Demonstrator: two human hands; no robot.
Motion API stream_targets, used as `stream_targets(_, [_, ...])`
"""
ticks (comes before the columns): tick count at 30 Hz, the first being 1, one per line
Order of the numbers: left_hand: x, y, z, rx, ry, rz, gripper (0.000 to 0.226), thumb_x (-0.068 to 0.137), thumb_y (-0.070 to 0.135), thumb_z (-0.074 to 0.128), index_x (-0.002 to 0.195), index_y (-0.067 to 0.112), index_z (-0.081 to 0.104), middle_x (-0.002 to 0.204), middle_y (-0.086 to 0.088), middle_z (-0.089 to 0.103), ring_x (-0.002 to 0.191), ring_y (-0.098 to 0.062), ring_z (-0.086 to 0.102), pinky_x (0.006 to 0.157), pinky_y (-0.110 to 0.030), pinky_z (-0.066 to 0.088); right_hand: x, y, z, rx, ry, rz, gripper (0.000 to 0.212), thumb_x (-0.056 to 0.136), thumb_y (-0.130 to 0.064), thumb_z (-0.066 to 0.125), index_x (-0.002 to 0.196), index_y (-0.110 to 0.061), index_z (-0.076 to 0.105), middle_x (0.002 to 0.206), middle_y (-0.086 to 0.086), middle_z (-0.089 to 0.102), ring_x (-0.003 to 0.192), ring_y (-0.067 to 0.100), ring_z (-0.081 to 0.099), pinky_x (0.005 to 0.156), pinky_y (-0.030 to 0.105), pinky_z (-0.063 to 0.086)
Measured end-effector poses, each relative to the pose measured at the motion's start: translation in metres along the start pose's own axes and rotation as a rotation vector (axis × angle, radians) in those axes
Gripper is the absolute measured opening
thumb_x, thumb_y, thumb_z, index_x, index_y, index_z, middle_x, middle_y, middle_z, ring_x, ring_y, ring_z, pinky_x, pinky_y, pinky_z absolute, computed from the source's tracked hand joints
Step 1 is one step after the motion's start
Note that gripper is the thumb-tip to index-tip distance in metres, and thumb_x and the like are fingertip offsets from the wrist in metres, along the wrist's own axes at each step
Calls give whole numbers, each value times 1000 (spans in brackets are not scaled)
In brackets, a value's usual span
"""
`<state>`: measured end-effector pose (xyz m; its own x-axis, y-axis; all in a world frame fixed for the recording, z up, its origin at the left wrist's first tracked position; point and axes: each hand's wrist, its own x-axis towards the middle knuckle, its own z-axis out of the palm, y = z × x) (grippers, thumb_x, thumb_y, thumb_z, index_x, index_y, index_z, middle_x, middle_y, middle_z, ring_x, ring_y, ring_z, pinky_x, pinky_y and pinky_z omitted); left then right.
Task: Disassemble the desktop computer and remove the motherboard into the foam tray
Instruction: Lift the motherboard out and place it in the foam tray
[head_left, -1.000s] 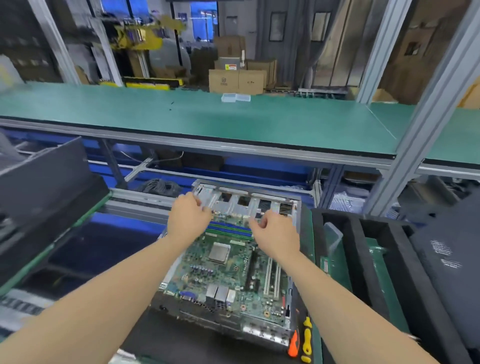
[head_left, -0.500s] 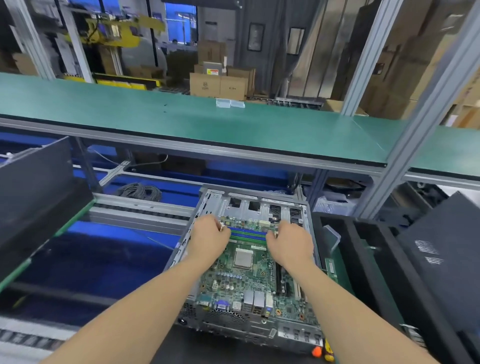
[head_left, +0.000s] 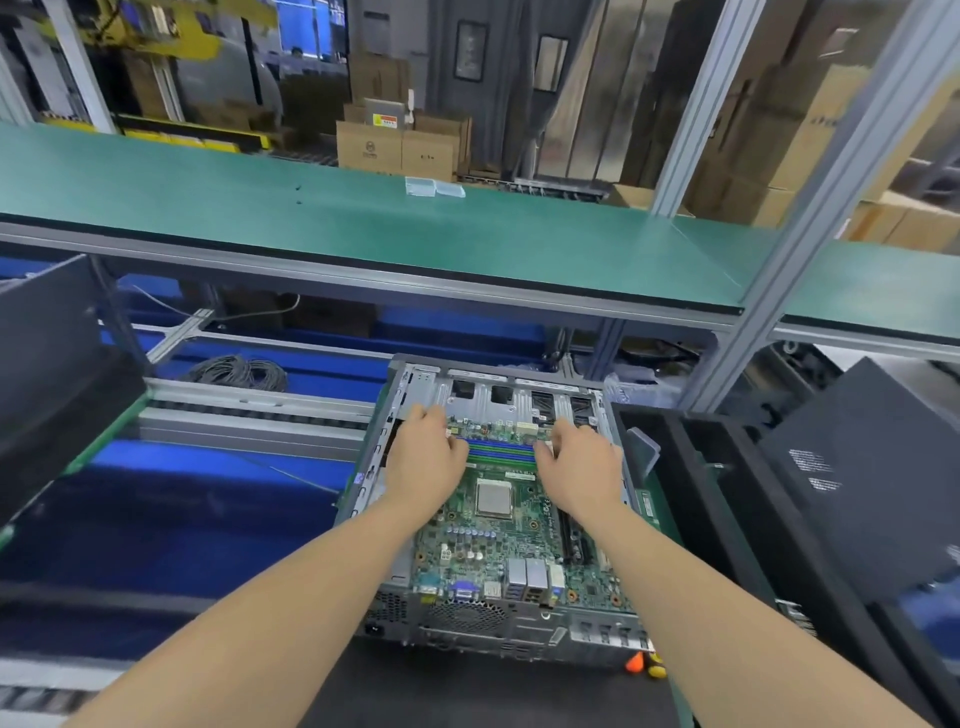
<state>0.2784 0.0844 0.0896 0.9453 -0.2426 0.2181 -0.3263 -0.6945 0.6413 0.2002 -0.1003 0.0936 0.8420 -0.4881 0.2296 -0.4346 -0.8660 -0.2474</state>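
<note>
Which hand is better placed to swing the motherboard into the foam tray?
Right, probably: the right hand is at the far edge of the motherboard, on the side nearest the foam tray; the left hand is on the opposite side.

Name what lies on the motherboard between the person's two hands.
In the head view, the blue and green memory slots run across the motherboard between the left hand and the right hand.

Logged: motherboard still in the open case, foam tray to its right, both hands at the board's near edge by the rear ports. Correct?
No: the head view shows the left hand and right hand at the far edge of the motherboard, flanking the memory slots, not by the rear ports. The board does sit in the open case, foam tray to its right.
</note>
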Motion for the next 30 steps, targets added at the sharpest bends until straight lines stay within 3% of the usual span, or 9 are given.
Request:
stream_targets(2, [0, -1, -1, 25, 5, 18, 11, 93, 15, 61, 97, 8, 53, 104, -5, 50, 84, -21, 54, 76, -35, 52, -2, 2, -2, 43, -8, 16, 26, 98, -47, 56, 93, -22, 50, 90, -2, 59, 90, 24, 58, 85, 40, 42])
stream_targets(6, [-2, 2, 0, 116, 59, 188, 15, 91, 18, 64, 104, 18, 57, 107, 2, 49, 98, -15, 47, 91, -32, 45, -9, 1, -8, 109, -26, -87, 28, 92, -50, 62, 97, -26, 48, 95, -6, 51, 92, 20, 53, 85, 39, 42])
stream_targets(8, [-5, 8, 2, 100, 4, 282, 14, 92, 18, 64, 105, 23, 61, 108, 7, 50, 102, -12, 45, 95, -30, 41, -12, -2, -13, 147, -75, -166, 27, 91, -50, 64, 99, -27, 51, 102, -5, 50, 97, 19, 51, 87, 37, 44])
stream_targets(12, [-14, 22, 5, 30, -199, 405, 12, 94, 19, 62, 106, 22, 64, 106, 6, 53, 104, -17, 54, 93, -35, 48, -24, -3, -20, 152, -139, -338, 23, 87, -49, 64, 96, -30, 55, 107, -6, 43, 108, 19, 43, 94, 37, 37])
stream_targets(16, [-24, 22, 11, 61, -250, 409, 9, 96, 17, 63, 104, 21, 65, 99, 7, 52, 101, -19, 55, 88, -35, 48, -39, 6, -22, 134, -245, -406, 38, 77, -67, 49, 88, -32, 55, 112, -10, 41, 114, 17, 36, 100, 42, 36])
stream_targets(19, [-31, 21, 15, 74, -218, 375, 6, 98, 21, 65, 104, 23, 66, 98, 7, 54, 102, -18, 54, 89, -35, 47, -45, 13, -18, 41, -261, -473, 44, 77, -73, 49, 86, -30, 52, 122, -9, 42, 122, 20, 35, 103, 44, 33])
stream_targets(30, [-39, 20, 24, 142, -193, 309, 13, 104, 31, 55, 111, 26, 64, 108, 5, 54, 108, -21, 49, 97, -41, 42, -52, 9, -13, -14, -234, -456, 41, 78, -65, 39, 87, -27, 52, 126, -4, 44, 125, 23, 35, 106, 45, 33])
